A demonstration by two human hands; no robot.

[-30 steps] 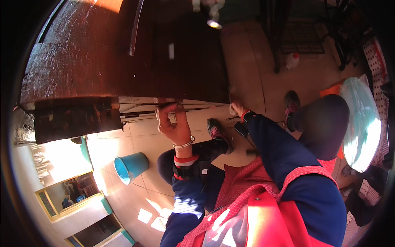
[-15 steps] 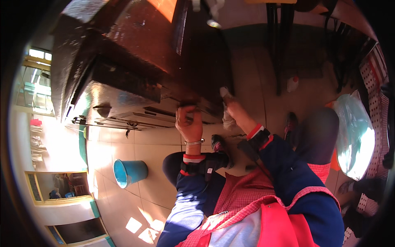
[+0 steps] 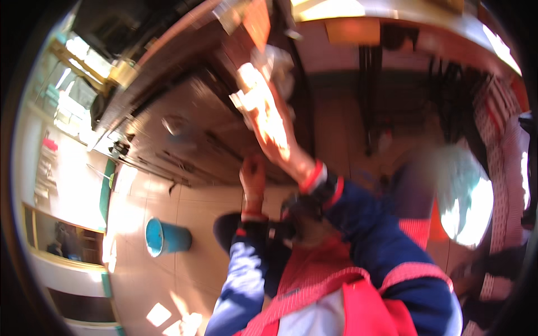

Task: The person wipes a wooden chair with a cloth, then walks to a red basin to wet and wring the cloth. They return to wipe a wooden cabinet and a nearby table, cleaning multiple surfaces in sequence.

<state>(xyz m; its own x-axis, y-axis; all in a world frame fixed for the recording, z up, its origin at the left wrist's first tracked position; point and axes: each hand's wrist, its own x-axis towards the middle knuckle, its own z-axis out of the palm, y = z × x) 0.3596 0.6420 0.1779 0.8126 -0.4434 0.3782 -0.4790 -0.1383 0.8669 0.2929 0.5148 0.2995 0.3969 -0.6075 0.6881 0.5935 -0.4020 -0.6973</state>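
Observation:
Sunlit and smeared by motion, my right hand (image 3: 272, 126) is raised against the upper part of a dark brown wooden cabinet (image 3: 196, 106). A crumpled whitish cloth (image 3: 278, 70) bunches around its fingers; their exact grip is blurred. My left hand (image 3: 253, 178) is lower, by the bottom of the cabinet front, with its fingers curled in. What lies inside those fingers, if anything, is hidden. A rounded handle (image 3: 175, 124) sits on the cabinet front to the left of both hands.
On the tiled floor at the left stands a blue bucket (image 3: 168, 237). A full translucent plastic bag (image 3: 465, 196) is at my right, beside a person's patterned clothing (image 3: 507, 185). Dark table legs (image 3: 369, 101) rise at the far right.
My right hand has swung up and left with the cloth, from beside the cabinet's right end to its upper part. My left hand has dropped slightly; the view has shifted.

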